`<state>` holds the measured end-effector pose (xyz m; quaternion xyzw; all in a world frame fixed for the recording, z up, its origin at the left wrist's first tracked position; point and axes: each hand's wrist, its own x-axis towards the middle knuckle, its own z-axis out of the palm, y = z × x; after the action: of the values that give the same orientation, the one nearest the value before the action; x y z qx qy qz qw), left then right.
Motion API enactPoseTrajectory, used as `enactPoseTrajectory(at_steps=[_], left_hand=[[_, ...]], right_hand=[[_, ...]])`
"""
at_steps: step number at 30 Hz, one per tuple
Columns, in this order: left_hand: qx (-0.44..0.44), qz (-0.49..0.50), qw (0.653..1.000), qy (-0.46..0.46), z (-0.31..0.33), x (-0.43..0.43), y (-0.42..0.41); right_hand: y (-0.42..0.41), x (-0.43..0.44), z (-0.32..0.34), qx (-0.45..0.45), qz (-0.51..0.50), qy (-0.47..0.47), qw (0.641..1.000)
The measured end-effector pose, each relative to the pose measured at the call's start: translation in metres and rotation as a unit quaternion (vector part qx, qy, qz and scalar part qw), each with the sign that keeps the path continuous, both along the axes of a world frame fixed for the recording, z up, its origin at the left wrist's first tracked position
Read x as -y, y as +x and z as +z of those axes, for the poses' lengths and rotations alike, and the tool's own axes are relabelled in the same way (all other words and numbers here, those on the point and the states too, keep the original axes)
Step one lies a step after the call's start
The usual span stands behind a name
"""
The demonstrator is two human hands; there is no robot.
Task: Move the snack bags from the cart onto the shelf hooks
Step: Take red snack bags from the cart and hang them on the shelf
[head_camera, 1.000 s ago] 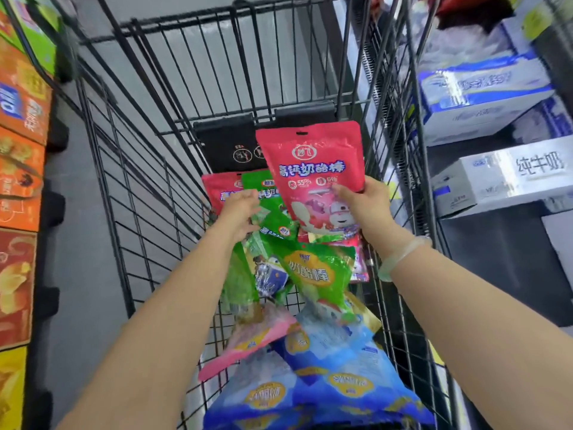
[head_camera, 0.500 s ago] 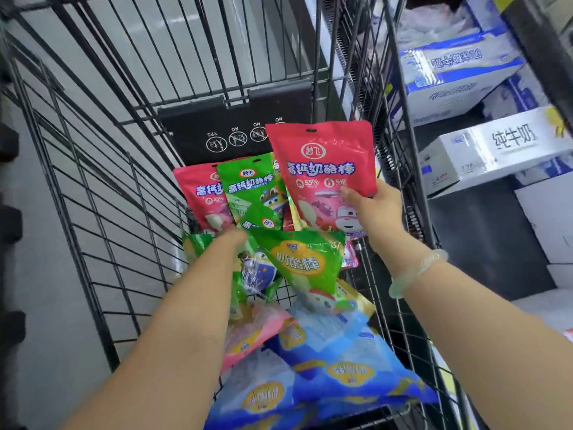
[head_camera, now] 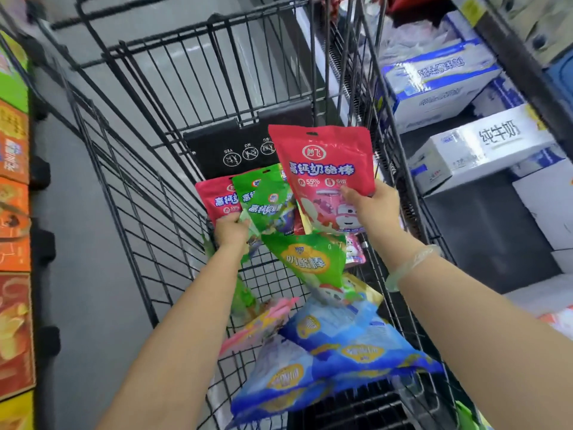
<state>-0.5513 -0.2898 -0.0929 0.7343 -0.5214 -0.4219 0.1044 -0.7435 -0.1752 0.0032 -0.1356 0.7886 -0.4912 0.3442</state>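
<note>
The single head-worn wide-angle camera looks forward and steeply down from close above into the wire cart point(head_camera: 130, 193) filling the frame's centre, both forearms entering from the bottom edge.

Hidden and cut-off parts

The left hand point(head_camera: 231, 232) has its fingertips buried among the snack bags point(head_camera: 266, 206); the blue bags point(head_camera: 335, 367) are motion-blurred, print unreadable; shelf hooks perhaps lie outside view.

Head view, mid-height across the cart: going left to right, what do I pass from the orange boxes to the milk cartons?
Orange boxes → cart's left wire wall → small red bag above the left hand → green bag → large red bag held by the right hand → white milk carton.
</note>
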Motion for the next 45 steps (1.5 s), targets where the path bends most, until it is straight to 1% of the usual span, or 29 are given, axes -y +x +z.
enactPoseTrajectory(at_steps=[3, 5, 7, 9, 12, 15, 16, 19, 20, 21, 22, 23, 24, 25, 26, 27, 28, 31, 33, 35, 37, 39, 41, 45], left_hand=[[-0.021, 0.004, 0.997, -0.077, 0.054, -0.010, -0.011], [-0.049, 0.022, 0.993, -0.107, 0.091, -0.018, -0.022], [-0.087, 0.032, 0.988, -0.122, 0.122, -0.033, -0.036], [-0.123, 0.034, 0.985, -0.120, 0.148, -0.052, -0.046], [-0.164, 0.007, 0.983, -0.085, 0.183, -0.084, -0.058], [-0.161, -0.076, 0.983, -0.038, 0.211, -0.124, -0.076], [-0.178, -0.095, 0.979, -0.019, 0.220, -0.141, -0.082], [-0.266, -0.155, 0.948, 0.079, 0.237, -0.204, -0.099], [-0.290, -0.180, 0.934, 0.103, 0.243, -0.229, -0.103], [-0.297, -0.214, 0.925, 0.106, 0.245, -0.250, -0.107], [-0.294, -0.242, 0.919, 0.104, 0.247, -0.272, -0.111], [-0.270, -0.267, 0.921, 0.091, 0.248, -0.291, -0.117], [-0.226, -0.292, 0.927, 0.064, 0.250, -0.309, -0.123], [-0.170, -0.330, 0.929, 0.015, 0.248, -0.326, -0.132], [-0.143, -0.366, 0.919, -0.034, 0.250, -0.346, -0.138], [-0.135, -0.397, 0.904, -0.081, 0.248, -0.363, -0.144], [-0.136, -0.415, 0.893, -0.106, 0.248, -0.382, -0.147], [-0.082, -0.424, 0.879, -0.200, 0.238, -0.429, -0.154], [-0.092, -0.455, 0.859, -0.215, 0.227, -0.455, -0.165], [-0.143, -0.461, 0.857, -0.180, 0.216, -0.476, -0.178], [-0.198, -0.478, 0.848, -0.116, 0.206, -0.494, -0.195], [-0.230, -0.489, 0.840, -0.047, 0.198, -0.514, -0.216], [-0.245, -0.489, 0.837, 0.008, 0.192, -0.535, -0.236], [-0.244, -0.499, 0.826, 0.095, 0.173, -0.581, -0.269]], right_hand=[[0.005, -0.013, 0.031, 0.008, -0.026, -0.024, 0.999], [0.005, -0.026, 0.054, 0.018, -0.049, -0.059, 0.997], [0.004, -0.046, 0.076, 0.032, -0.068, -0.101, 0.992], [0.001, -0.070, 0.095, 0.041, -0.077, -0.123, 0.989], [-0.007, -0.119, 0.123, 0.058, -0.109, -0.154, 0.980], [-0.013, -0.180, 0.145, 0.045, -0.150, -0.163, 0.974], [-0.014, -0.203, 0.149, 0.052, -0.166, -0.174, 0.969], [-0.015, -0.281, 0.157, 0.054, -0.227, -0.193, 0.953], [-0.015, -0.308, 0.156, 0.050, -0.248, -0.191, 0.948], [-0.015, -0.335, 0.156, 0.049, -0.268, -0.192, 0.943], [-0.014, -0.361, 0.153, 0.047, -0.290, -0.191, 0.937], [-0.012, -0.388, 0.150, 0.042, -0.314, -0.186, 0.930], [-0.012, -0.414, 0.146, 0.037, -0.337, -0.180, 0.924], [-0.011, -0.440, 0.142, 0.035, -0.356, -0.176, 0.917], [-0.009, -0.464, 0.138, 0.037, -0.374, -0.176, 0.910], [-0.006, -0.487, 0.135, 0.041, -0.390, -0.174, 0.903], [-0.004, -0.508, 0.131, 0.044, -0.406, -0.170, 0.897], [0.004, -0.561, 0.124, 0.041, -0.445, -0.167, 0.879], [0.008, -0.592, 0.123, 0.034, -0.468, -0.172, 0.866], [0.012, -0.619, 0.124, 0.039, -0.488, -0.180, 0.853], [0.013, -0.643, 0.122, 0.051, -0.513, -0.178, 0.838], [0.012, -0.666, 0.116, 0.061, -0.545, -0.181, 0.816], [0.013, -0.688, 0.109, 0.073, -0.580, -0.183, 0.791], [0.015, -0.726, 0.091, 0.102, -0.655, -0.155, 0.733]])
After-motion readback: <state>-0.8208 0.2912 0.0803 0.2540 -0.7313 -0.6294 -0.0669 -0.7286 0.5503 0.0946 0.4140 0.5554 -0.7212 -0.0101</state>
